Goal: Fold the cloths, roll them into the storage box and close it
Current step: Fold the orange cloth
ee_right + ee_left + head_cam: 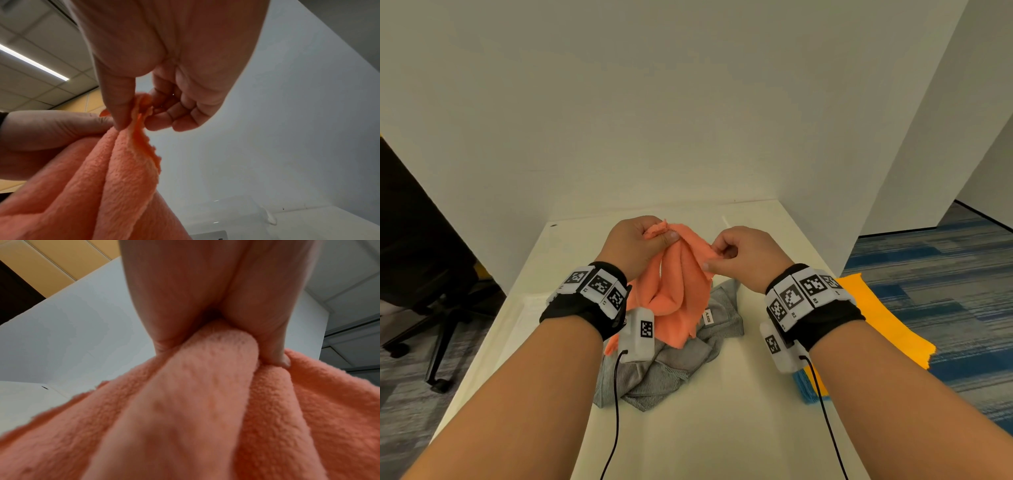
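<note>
Orange cloth [678,281] held up above the tabletop [739,411], gathered in vertical folds and hanging down from two grips at its top edge. Left hand [635,245]: thumb and curled fingers pinching the far-left top corner, a small tip of fabric protruding beyond the grip; in the left wrist view, cloth [205,410] bunched up between thumb and fingers [281,360] and spreading downward below the left hand [185,296]. Right hand [743,255]: thumb and forefinger pinching the right-hand edge of the same top hem, remaining fingers curled into the palm; in the right wrist view, hem of the cloth [131,162] caught at the thumb tip of the right hand [174,73], with the left hand [47,128] just beside it. Both grips close together, right slightly nearer than left. Lower end of the cloth draped onto a crumpled grey cloth [671,359] lying on the tabletop beneath. Near right: yellow cloth [876,318] at the tabletop's right edge and blue cloth [806,390] partly hidden by the right wrist. Storage box not identifiable.
</note>
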Motion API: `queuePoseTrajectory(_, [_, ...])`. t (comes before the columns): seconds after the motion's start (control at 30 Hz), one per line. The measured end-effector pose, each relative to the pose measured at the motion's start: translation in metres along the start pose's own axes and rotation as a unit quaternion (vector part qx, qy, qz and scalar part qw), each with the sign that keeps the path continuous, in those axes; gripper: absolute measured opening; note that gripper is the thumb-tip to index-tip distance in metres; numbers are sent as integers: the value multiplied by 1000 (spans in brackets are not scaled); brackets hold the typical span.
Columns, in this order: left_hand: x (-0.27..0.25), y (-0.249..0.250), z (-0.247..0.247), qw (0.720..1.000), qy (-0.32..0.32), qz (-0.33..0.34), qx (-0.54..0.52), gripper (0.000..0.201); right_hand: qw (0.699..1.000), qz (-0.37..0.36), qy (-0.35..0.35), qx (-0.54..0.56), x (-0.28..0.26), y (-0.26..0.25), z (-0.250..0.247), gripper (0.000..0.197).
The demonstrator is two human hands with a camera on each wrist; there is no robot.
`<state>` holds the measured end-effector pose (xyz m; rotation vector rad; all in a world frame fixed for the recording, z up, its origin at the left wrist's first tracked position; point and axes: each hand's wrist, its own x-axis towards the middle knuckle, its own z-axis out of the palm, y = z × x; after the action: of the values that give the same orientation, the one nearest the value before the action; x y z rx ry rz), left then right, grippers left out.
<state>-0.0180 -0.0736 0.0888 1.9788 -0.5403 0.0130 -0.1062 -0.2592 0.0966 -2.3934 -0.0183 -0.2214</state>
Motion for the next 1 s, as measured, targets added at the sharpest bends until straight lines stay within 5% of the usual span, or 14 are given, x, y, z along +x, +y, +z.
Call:
queuePoseTrajectory(0.27, [0, -1, 1, 1000, 6, 7, 23, 13, 992, -24, 125, -13, 2, 7, -5, 15])
queuePoseTrajectory(0.47, [-4, 4, 8, 995, -92, -16, 18, 24, 978, -44, 202, 13, 3, 9, -7, 24])
queuePoseTrajectory(0.57, [-8, 12, 12, 990, -135, -31, 4, 11, 977, -60, 203, 20, 3, 8, -5, 21])
queuePoseTrajectory(0.7, [-7, 18, 16, 995, -97, -9, -33, 34, 980, -67, 189, 14, 3, 7, -4, 18])
queuePoseTrajectory(1.0, [-6, 35, 25, 995, -80, 27, -45, 10, 984, -69, 167, -11, 5, 6, -4, 17])
